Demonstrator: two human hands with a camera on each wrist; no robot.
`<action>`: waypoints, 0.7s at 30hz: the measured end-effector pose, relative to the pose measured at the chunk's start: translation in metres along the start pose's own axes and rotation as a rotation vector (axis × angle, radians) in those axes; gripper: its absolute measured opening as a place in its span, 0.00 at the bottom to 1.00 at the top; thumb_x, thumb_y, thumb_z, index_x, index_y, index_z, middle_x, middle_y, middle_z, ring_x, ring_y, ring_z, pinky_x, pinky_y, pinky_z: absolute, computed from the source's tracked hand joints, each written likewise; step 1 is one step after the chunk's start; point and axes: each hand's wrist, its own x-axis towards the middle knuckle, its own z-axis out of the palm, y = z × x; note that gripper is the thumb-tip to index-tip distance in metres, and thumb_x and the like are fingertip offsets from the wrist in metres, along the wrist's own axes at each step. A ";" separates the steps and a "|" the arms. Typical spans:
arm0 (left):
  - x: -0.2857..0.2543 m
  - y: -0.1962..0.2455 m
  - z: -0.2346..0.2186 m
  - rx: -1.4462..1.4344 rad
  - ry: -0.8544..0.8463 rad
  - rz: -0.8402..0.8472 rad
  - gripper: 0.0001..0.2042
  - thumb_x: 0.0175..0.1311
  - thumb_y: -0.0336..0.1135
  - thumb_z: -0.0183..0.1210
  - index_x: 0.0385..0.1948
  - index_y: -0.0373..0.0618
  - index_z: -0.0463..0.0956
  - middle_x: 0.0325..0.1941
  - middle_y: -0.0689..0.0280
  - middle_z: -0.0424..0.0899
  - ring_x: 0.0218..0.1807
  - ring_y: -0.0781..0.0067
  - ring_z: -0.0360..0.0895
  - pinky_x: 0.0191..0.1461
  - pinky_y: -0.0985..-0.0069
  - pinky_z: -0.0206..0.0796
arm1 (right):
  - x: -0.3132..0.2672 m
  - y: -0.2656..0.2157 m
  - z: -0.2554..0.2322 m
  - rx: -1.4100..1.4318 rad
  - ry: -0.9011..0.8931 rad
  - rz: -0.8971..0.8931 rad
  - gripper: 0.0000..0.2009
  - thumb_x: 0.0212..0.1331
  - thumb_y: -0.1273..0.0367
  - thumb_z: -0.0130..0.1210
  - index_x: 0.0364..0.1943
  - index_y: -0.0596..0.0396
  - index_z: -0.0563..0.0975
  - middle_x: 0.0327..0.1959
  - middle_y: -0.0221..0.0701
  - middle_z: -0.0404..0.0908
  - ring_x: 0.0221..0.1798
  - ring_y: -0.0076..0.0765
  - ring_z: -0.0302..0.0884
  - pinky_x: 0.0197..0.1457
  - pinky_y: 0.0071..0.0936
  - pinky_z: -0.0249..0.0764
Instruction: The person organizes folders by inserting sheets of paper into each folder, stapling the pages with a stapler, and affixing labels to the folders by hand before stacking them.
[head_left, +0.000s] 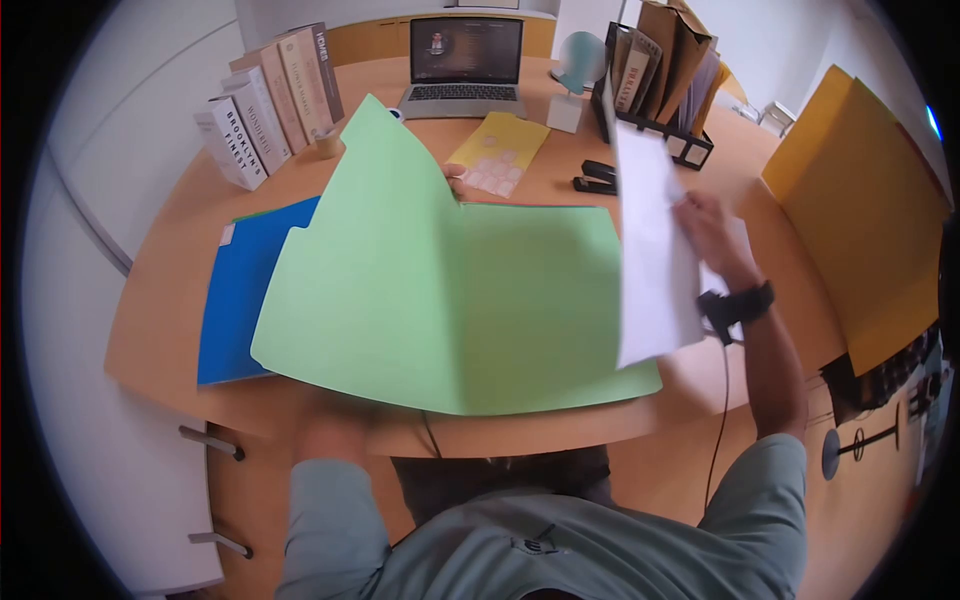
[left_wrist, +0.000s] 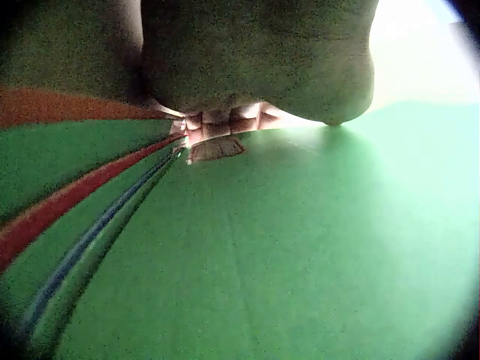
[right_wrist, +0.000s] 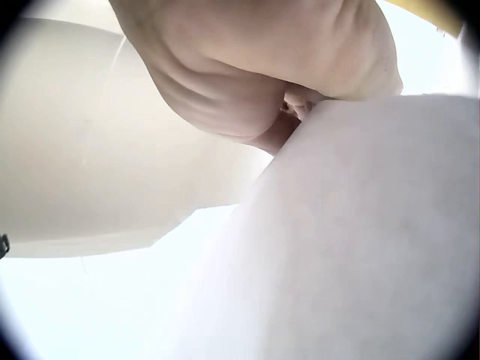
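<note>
We are gripping the green folder [head_left: 350,270] near its upper middle edge with our left hand [head_left: 455,176], while its left cover is standing raised and its right half is lying on the tabletop [head_left: 165,290]. Our right hand [head_left: 715,235] is grasping the white papers [head_left: 655,250] by their right side, and they are hanging upright over the folder's right end.

We are risking a crease or a fanned-out bundle if the papers' lower corner is catching on the folder while we are gripping only one side. The raised cover could be flopping shut if our left hold is loosening, and the cable [head_left: 722,430] below our right wrist could be snagging on the tabletop's rim.

The folder's lower edge is running close to the near rim, so we are having little slack towards our body. The stapler [head_left: 597,180] and file rack [head_left: 690,148] are crowding the far right; barer tabletop is opening beside our right forearm.
</note>
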 end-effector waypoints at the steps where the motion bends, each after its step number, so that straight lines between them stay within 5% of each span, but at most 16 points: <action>1: 0.000 0.000 -0.001 -0.001 -0.004 -0.001 0.16 0.73 0.42 0.48 0.50 0.38 0.74 0.49 0.56 0.79 0.57 0.62 0.74 0.67 0.64 0.63 | -0.013 -0.015 0.022 -0.067 -0.039 0.004 0.10 0.62 0.67 0.55 0.31 0.62 0.79 0.22 0.25 0.73 0.25 0.21 0.66 0.27 0.26 0.64; 7: 0.001 -0.002 0.000 -0.002 -0.028 -0.018 0.16 0.73 0.42 0.48 0.50 0.38 0.74 0.49 0.56 0.79 0.57 0.61 0.74 0.67 0.64 0.63 | -0.033 -0.025 0.085 -0.045 -0.156 0.096 0.09 0.60 0.72 0.55 0.31 0.67 0.78 0.22 0.29 0.76 0.25 0.24 0.72 0.26 0.27 0.68; 11: 0.005 -0.005 -0.001 -0.002 -0.036 -0.022 0.16 0.73 0.42 0.48 0.50 0.38 0.74 0.49 0.56 0.79 0.57 0.61 0.74 0.67 0.63 0.63 | -0.037 -0.042 0.078 -0.153 -0.332 0.153 0.09 0.61 0.72 0.55 0.30 0.67 0.78 0.22 0.30 0.76 0.23 0.23 0.72 0.23 0.26 0.67; 21: 0.002 -0.008 -0.001 -0.001 -0.045 -0.024 0.16 0.73 0.42 0.49 0.50 0.38 0.74 0.50 0.56 0.79 0.57 0.60 0.74 0.67 0.63 0.63 | -0.040 -0.055 0.067 -0.183 -0.447 0.230 0.10 0.63 0.70 0.55 0.29 0.66 0.77 0.18 0.30 0.74 0.17 0.24 0.70 0.19 0.24 0.65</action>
